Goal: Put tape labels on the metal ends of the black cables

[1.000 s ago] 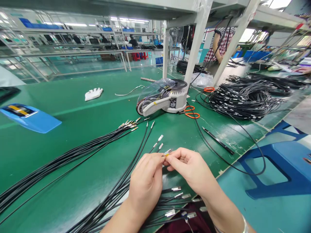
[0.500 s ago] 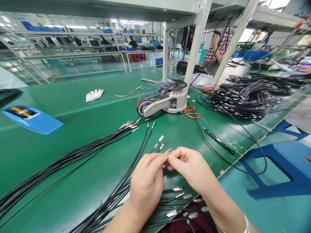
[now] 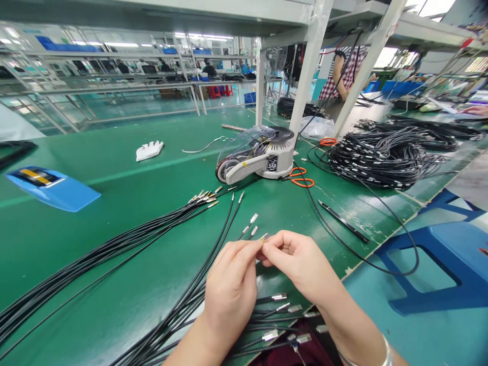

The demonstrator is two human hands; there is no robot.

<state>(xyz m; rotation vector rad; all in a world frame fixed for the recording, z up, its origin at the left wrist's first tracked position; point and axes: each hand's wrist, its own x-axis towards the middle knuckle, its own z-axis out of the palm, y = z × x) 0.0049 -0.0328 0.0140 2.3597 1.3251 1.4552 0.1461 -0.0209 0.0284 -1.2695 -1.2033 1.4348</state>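
Note:
My left hand (image 3: 232, 287) and my right hand (image 3: 299, 262) meet fingertip to fingertip over the green bench. Pinched between them is a small silver cable connector (image 3: 266, 237), with a bit of yellow showing at its base; the fingers cover the rest. Black cables with silver plugs (image 3: 280, 297) lie beneath and beside my left hand, toward the bench's front edge. Two more silver plugs (image 3: 253, 219) lie just beyond my fingertips. Further left stretches a bundle of black cables (image 3: 137, 239), whose metal ends carry yellow pieces.
A grey tape dispenser (image 3: 276, 157) stands ahead, with orange-handled scissors (image 3: 302, 177) by it. A black pen-like cutter (image 3: 343, 220) lies right, before a big cable heap (image 3: 385, 157). Left are a white glove (image 3: 149, 150) and a blue holder (image 3: 72, 195). A blue stool (image 3: 438, 264) stands off the edge.
The view has shifted very slightly. Both hands keep their pinch at the same place, and slightly more of the silver connector shows above the fingertips.

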